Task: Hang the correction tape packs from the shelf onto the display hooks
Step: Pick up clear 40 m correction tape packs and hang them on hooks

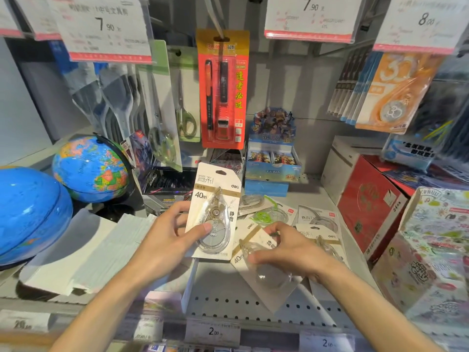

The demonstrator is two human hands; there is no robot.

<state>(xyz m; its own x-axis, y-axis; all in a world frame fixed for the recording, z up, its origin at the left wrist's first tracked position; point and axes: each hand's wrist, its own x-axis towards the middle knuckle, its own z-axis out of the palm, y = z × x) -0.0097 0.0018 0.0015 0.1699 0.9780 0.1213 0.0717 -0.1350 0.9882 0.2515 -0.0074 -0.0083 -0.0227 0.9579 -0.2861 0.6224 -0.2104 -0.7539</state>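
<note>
My left hand (168,240) holds a white-and-gold correction tape pack (215,196) upright above the shelf, thumb across its clear blister. My right hand (286,247) grips a second, similar pack (264,278) that lies tilted low over the shelf. A third matching pack (322,237) lies flat beside that hand, and more packs with green and grey tape (276,212) are strewn behind. Above, a bare metal display hook (213,13) slants down over a red pen pack (223,90).
Two blue globes (88,168) and a stack of white paper (88,250) fill the left of the perforated shelf (228,301). Scissors packs (185,97) hang at back left, orange tape packs (396,92) at right. Card boxes (272,158) and red and patterned boxes (373,212) stand right.
</note>
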